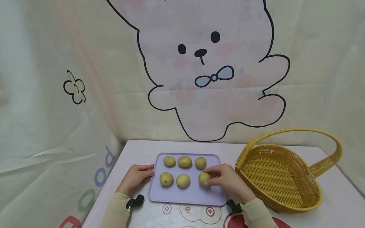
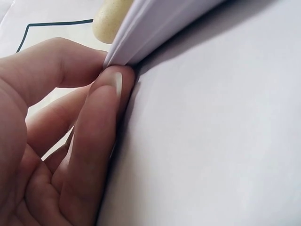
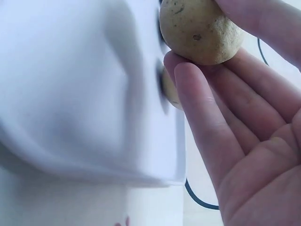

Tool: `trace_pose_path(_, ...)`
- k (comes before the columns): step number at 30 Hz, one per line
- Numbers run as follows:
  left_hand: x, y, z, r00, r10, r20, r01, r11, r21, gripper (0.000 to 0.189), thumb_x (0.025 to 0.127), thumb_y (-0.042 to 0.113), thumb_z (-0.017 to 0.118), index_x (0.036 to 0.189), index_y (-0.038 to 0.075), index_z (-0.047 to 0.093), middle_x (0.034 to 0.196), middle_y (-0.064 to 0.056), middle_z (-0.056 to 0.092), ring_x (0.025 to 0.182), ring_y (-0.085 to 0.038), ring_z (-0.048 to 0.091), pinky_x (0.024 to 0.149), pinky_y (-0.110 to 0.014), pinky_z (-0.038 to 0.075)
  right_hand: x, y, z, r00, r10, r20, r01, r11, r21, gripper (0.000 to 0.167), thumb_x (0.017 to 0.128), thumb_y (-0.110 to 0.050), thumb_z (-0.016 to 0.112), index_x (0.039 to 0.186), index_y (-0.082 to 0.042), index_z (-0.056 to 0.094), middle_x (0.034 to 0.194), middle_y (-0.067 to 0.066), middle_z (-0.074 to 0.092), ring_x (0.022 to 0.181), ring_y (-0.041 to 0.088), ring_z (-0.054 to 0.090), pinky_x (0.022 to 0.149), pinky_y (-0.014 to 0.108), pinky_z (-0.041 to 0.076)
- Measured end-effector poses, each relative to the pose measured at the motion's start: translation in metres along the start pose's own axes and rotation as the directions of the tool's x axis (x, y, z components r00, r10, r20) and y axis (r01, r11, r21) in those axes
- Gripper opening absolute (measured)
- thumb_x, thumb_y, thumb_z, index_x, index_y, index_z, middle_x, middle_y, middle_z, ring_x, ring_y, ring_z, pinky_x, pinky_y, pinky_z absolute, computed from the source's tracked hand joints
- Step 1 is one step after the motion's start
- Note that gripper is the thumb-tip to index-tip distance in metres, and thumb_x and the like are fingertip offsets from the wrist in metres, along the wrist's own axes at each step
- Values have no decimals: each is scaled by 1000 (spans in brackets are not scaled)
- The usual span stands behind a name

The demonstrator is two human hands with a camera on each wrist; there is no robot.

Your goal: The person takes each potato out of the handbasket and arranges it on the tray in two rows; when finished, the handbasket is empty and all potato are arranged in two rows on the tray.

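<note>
A lilac tray lies on the white table, with potatoes on it in two rows. Three potatoes form the back row; two others sit front left and front middle. At the front right, my right hand holds a potato between thumb and fingers. The right wrist view shows this potato at the fingertips, apparently raised off the tray. My left hand pinches the tray's left edge; in the left wrist view a thumb and fingers meet at its rim.
A yellow woven basket with a tall arched handle stands right of the tray, close to my right forearm. Behind the table hangs a pale cloth printed with a cartoon bear. Black wrist mounts sit at both sleeves.
</note>
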State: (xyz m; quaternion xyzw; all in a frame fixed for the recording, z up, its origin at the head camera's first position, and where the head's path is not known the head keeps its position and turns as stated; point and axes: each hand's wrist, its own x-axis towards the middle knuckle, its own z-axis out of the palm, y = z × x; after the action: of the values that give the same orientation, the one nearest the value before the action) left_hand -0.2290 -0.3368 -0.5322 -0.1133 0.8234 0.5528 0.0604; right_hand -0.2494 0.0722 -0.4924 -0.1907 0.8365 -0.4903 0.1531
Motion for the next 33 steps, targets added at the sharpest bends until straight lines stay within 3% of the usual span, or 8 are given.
trace_pose_path(21, 0, 3, 1, 1000, 4, 11, -4, 1000, 5, 45, 90, 20, 86, 132, 7, 78, 89, 0, 78, 73, -8, 68, 68, -20, 57, 4, 2, 14, 999, 31, 12, -30, 998, -59, 47, 79, -32, 97, 122, -16, 83, 106, -4, 83, 100, 12, 76, 88, 29, 59)
trace_pose_path(33, 1, 2, 1, 1000, -6, 8, 6, 1000, 2, 45, 90, 20, 86, 132, 7, 78, 89, 1, 78, 73, -7, 68, 68, -20, 57, 5, -2, 17, 1000, 4, 17, -2, 994, -105, 48, 79, -28, 97, 122, -13, 83, 103, -4, 82, 96, 12, 75, 86, 29, 58)
